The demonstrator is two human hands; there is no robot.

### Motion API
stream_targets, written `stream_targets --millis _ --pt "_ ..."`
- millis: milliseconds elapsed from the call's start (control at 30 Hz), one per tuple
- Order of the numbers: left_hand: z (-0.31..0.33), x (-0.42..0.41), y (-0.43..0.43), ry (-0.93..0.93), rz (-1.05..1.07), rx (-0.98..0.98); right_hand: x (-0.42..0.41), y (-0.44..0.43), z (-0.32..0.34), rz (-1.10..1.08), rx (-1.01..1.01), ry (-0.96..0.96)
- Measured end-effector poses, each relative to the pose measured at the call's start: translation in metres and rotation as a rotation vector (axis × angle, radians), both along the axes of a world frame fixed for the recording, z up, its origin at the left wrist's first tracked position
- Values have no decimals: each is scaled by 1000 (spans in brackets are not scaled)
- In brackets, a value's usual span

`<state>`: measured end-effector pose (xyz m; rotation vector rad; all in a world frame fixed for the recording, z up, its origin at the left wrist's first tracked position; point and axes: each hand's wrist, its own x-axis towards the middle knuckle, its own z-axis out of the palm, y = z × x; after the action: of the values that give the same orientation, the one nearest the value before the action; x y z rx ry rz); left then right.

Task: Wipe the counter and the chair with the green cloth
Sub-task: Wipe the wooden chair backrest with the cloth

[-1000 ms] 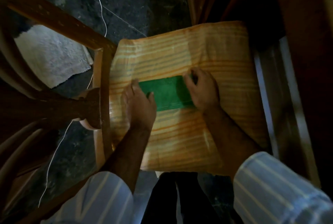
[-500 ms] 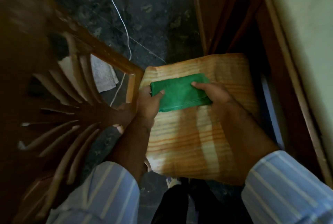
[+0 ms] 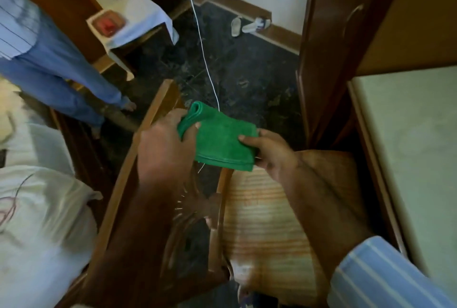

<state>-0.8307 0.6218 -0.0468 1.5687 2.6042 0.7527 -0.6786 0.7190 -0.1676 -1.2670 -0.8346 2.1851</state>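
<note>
Dark stone floor (image 3: 247, 80), wooden chair (image 3: 138, 171) below with striped orange seat cushion (image 3: 267, 228). Folded green cloth (image 3: 222, 142) held in air above chair's edge. Left hand (image 3: 165, 144) grips its bunched left end; right hand (image 3: 269, 151) pinches right edge.

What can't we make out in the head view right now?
- Chair: arms cover most of its frame, rest blurred.
- Counter: cut off by the right edge.
- Green cloth: its ends are covered by the left hand and right hand.
- Standing person: cut off by the left edge, blurred.
</note>
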Motion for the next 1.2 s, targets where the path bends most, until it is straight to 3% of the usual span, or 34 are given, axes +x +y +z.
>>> stream_targets --millis 167,300,367,433,533,633,933,1100,1200 --pt "17 -37 -11 197 -81 -96 -55 -28 -11 77 64 -102" --pt "4 -60 -19 274 -100 -114 -80 -57 -24 -6 723 -409" --pt "-4 -68 -26 274 -100 -65 -98 -82 -23 63 996 -320" --pt "-9 -72 -34 268 -125 -13 -120 -108 -23 209 1093 -196" --pt "-18 -78 -51 240 -116 -21 -142 -126 -31 257 1055 -200" --pt "-23 -81 -73 64 -48 -103 -157 -117 -31 160 1022 -235" --pt "-22 -95 -57 -47 -247 -272 -192 -53 -44 -123 1090 -245" --pt "-21 -100 -32 -28 -260 -316 -183 -53 -103 22 632 -367" --pt "-22 -99 -30 20 -278 -323 -166 -50 -138 68 489 -396"
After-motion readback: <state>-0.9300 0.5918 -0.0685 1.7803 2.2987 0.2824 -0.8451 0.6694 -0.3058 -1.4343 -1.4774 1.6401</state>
